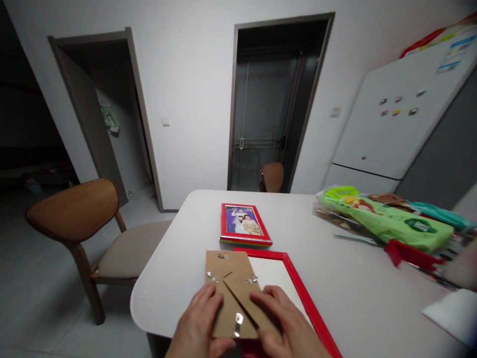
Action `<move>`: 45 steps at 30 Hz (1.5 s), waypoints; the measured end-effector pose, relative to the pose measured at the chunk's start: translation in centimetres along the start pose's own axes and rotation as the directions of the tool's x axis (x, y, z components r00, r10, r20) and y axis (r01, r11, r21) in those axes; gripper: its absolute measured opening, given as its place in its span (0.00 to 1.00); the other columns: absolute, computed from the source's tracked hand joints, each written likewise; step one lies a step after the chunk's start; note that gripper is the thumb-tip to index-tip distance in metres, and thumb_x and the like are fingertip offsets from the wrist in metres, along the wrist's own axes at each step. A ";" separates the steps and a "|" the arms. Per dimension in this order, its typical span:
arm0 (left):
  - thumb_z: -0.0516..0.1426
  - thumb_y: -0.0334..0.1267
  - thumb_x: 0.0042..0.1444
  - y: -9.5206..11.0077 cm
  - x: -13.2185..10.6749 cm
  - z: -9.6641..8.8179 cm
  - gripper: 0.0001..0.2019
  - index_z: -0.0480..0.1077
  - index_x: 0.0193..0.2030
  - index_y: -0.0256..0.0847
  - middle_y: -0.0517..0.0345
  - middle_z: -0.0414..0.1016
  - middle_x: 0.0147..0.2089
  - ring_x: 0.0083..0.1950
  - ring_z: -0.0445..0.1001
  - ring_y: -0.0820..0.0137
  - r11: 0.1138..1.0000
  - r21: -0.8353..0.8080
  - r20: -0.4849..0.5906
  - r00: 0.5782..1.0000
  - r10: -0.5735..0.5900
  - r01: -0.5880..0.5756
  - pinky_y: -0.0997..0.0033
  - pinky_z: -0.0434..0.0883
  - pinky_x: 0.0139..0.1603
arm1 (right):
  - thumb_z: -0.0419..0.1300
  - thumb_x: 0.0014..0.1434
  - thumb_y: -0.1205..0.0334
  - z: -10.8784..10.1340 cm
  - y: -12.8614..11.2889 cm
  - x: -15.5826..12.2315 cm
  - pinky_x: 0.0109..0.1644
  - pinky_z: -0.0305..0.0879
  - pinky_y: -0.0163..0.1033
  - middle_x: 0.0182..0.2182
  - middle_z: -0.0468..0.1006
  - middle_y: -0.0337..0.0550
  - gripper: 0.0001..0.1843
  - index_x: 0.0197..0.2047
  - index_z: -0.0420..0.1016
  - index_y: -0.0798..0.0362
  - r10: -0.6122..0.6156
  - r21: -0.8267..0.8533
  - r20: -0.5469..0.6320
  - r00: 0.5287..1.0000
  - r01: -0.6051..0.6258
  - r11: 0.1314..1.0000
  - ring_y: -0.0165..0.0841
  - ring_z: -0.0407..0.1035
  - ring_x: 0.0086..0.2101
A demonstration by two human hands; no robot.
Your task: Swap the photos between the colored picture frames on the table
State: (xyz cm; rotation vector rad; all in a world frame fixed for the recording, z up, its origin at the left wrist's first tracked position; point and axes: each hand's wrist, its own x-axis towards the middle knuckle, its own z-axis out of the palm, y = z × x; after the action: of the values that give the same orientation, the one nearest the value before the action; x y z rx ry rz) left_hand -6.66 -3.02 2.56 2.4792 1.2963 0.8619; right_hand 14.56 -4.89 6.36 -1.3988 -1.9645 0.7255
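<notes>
Both hands hold a small photo frame with its brown backing board facing up. The board has metal clips near its edges and a slanted slit for a stand flap. My left hand grips the lower left side, thumb at the near edge. On the opposite side, my right hand has its fingers on the board and its thumb by the near right corner. A larger red frame with a white inside lies partly under the held one. Beyond it, a red framed photo rests face up, apparently on a stack.
On the table's right lie a green packet, a red plastic piece, a pale flat tool and white paper. A wooden chair stands left of the white table. Another chair is behind it.
</notes>
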 end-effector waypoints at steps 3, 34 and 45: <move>0.63 0.38 0.37 3.5 2.2 2.2 0.30 0.63 0.50 0.34 0.37 0.62 0.54 0.54 0.60 0.54 0.995 -0.085 0.105 0.993 0.052 -0.043 0.55 0.62 0.52 | 0.52 0.43 0.62 -2.8 3.1 -2.3 0.49 0.57 0.44 0.43 0.64 0.48 0.22 0.45 0.67 0.51 0.106 -0.074 -0.041 0.994 -0.109 0.991 0.40 0.60 0.45; 0.63 0.49 0.33 4.3 3.4 5.6 0.24 0.67 0.35 0.35 0.42 0.68 0.49 0.51 0.64 0.53 0.994 -0.047 0.160 0.981 0.106 -0.100 0.52 0.63 0.49 | 0.45 0.53 0.61 -3.6 9.5 0.9 0.45 0.59 0.45 0.42 0.66 0.51 0.18 0.44 0.69 0.53 0.041 -0.548 -0.201 0.979 -0.147 0.823 0.39 0.61 0.41; 0.63 0.47 0.35 4.5 3.2 5.4 0.23 0.67 0.36 0.35 0.44 0.66 0.52 0.53 0.62 0.55 0.999 -0.037 0.205 0.978 0.047 -0.040 0.56 0.61 0.51 | 0.46 0.54 0.53 -3.6 9.2 0.1 0.49 0.58 0.45 0.48 0.64 0.54 0.21 0.45 0.69 0.55 0.026 -0.588 -0.119 0.993 -0.092 0.803 0.41 0.61 0.46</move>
State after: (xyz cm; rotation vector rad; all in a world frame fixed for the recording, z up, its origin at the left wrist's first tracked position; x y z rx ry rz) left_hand 0.92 -2.66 1.45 2.5018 1.1535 0.6100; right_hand 22.89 -1.79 2.03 -1.8163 -2.1671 0.0285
